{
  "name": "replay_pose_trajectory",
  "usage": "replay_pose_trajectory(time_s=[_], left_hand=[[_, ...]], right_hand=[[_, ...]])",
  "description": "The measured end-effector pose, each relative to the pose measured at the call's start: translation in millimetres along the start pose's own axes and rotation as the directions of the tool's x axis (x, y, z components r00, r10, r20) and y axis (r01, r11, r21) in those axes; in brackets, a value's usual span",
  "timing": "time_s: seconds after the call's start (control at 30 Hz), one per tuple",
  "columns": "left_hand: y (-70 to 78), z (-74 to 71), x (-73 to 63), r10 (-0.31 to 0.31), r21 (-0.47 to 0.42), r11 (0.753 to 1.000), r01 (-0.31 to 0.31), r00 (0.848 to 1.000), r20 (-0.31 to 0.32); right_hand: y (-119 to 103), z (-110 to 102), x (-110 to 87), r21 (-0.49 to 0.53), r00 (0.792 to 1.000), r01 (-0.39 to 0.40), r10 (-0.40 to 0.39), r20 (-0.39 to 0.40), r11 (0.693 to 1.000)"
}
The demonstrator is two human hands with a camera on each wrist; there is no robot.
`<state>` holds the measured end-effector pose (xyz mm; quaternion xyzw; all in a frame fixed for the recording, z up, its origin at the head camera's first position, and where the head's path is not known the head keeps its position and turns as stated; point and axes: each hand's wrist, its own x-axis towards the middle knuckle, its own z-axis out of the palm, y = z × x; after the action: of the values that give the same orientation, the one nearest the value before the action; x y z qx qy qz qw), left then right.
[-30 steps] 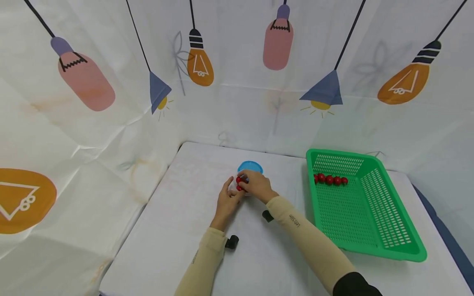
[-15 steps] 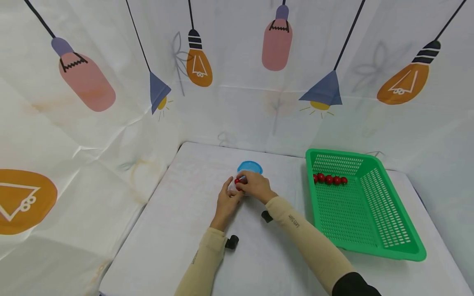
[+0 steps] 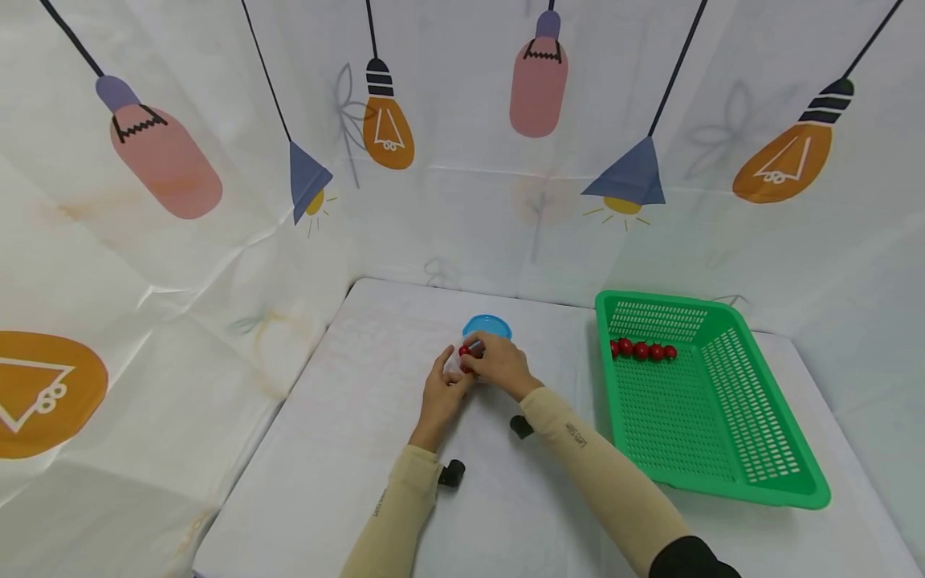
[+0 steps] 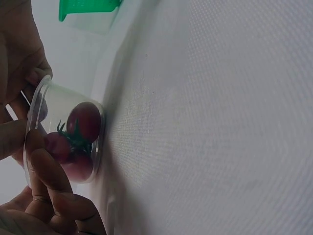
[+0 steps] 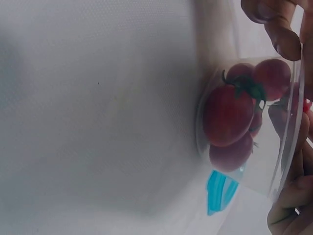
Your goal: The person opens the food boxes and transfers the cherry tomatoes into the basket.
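A clear plastic tub (image 5: 266, 169) stands on the table and holds several red cherry tomatoes (image 5: 229, 115) with green stems. My left hand (image 3: 442, 401) is at its left side, fingers and thumb holding the rim, as the left wrist view shows. Over the mouth of the tub is my right hand (image 3: 502, 365), its thumb and fingers pinching a red cherry tomato (image 3: 464, 351). Some fingers of that hand reach inside the rim in the right wrist view. My fingers partly hide the tub in the head view.
Behind the tub lies a blue lid (image 3: 487, 324). To the right stands a green basket (image 3: 723, 494) with several red tomatoes (image 3: 641, 351) in a row near its back left corner. White printed sheets form walls behind and left of the white table (image 3: 347, 449).
The right hand has shifted slightly, covering more of the lower red tomato. The left hand, lid and basket stay put.
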<state>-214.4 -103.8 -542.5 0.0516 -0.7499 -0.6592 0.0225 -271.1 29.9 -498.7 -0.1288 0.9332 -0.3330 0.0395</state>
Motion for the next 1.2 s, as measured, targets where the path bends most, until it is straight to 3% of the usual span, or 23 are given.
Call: replay_pose_trajectory(time_s=[0.33, 0.73, 1.2], left_hand=[[0.2, -0.5, 0.4, -0.010, 0.019, 1.000, 0.010, 1.000, -0.001], [0.0, 0.1, 0.9, -0.020, 0.022, 1.000, 0.020, 1.000, -0.002], [-2.1, 1.8, 1.1, -0.053, 0.025, 0.998, 0.054, 0.998, -0.015]], right_hand=[[6.2, -15.4, -1.6, 0.072, 0.999, 0.010, -0.007, -0.045, 0.997], [8.1, -46.7, -10.2, 0.157, 0.987, 0.048, -0.022, -0.162, 0.986], [19.7, -74.8, -23.1, 0.155, 0.965, 0.044, -0.001, -0.263, 0.987]])
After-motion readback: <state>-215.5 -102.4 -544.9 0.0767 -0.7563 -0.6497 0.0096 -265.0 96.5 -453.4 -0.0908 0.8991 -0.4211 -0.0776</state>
